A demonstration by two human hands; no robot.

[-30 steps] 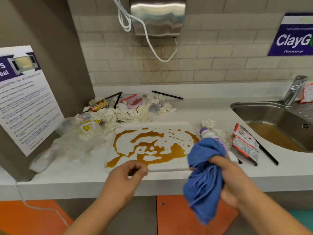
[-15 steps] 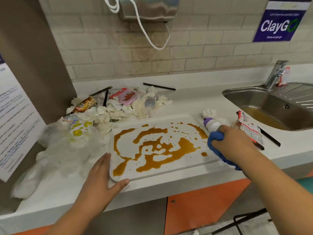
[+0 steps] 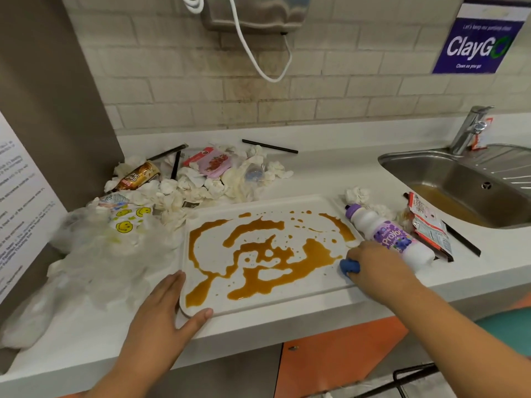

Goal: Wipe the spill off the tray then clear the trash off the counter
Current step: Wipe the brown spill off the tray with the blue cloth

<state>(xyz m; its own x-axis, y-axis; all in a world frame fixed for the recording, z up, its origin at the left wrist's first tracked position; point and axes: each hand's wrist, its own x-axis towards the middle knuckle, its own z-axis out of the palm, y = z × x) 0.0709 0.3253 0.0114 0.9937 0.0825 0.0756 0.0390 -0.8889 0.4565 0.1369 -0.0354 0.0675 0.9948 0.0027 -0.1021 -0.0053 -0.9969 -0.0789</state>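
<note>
Most of the tray (image 3: 287,299) is covered by a brown spill (image 3: 310,258); it lies at the front edge of the desk (image 3: 330,170). The right hand (image 3: 379,264), fingers curled round a blue cloth (image 3: 349,267), sits at its right rim. The left hand (image 3: 161,320), fingers straight, braces the front-left corner. A wide stroke could push liquid over the rim or knock the bottle (image 3: 393,234) just beside it.

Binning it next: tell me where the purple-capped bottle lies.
Right of the head view: the bottle lies between the tray and a red wrapper, beside the right hand.
</note>
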